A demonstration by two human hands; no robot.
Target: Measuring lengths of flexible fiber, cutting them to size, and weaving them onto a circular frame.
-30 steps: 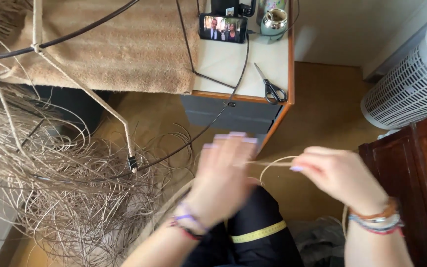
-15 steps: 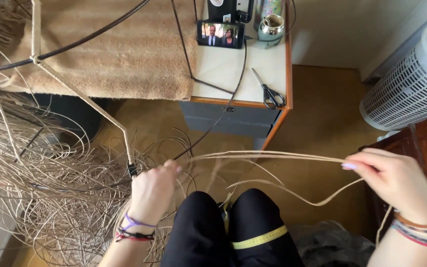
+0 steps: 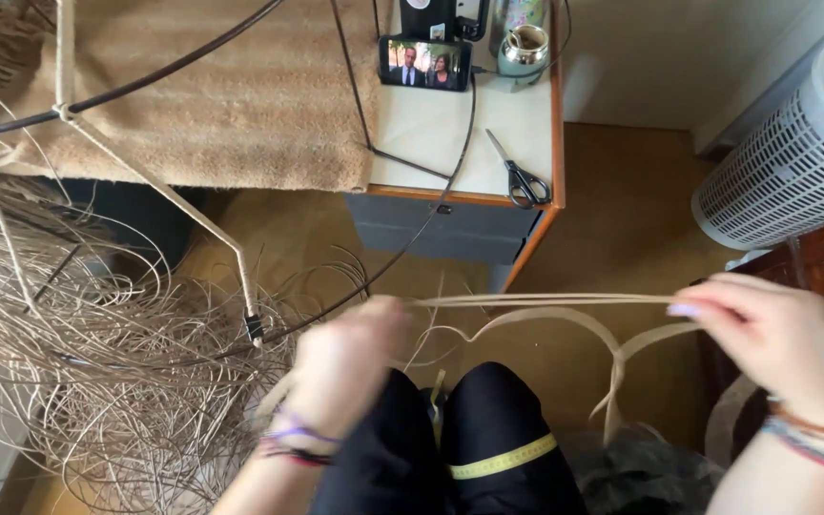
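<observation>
- your left hand (image 3: 340,367) is blurred, low centre-left above your knees; grip looks clenched on the near end of the flat rattan strands (image 3: 545,300), but the blur hides the fingers.
- your right hand (image 3: 779,343) is at the right edge, grip pinched on the far end of the same strands with the fingertips (image 3: 689,310).
- the strands run taut and nearly level between both hands, above your lap; spare loops sag under them, one curling down by your right knee.
- a big loose tangle of reed (image 3: 78,381) lies on the floor at left, just beside your left hand.
- a dark wire frame (image 3: 174,62) with pale wrapped struts stands over the tangle.
- a tan mat (image 3: 240,105) hangs over the counter (image 3: 441,143).
- on the counter: black-handled scissors (image 3: 519,176), a phone (image 3: 425,64) propped up with its screen lit, a metal cup (image 3: 525,48).
- a white slatted fan heater (image 3: 793,162) is at upper right, well apart from the strands.
- a yellow tape measure (image 3: 503,463) lies across your right thigh.
</observation>
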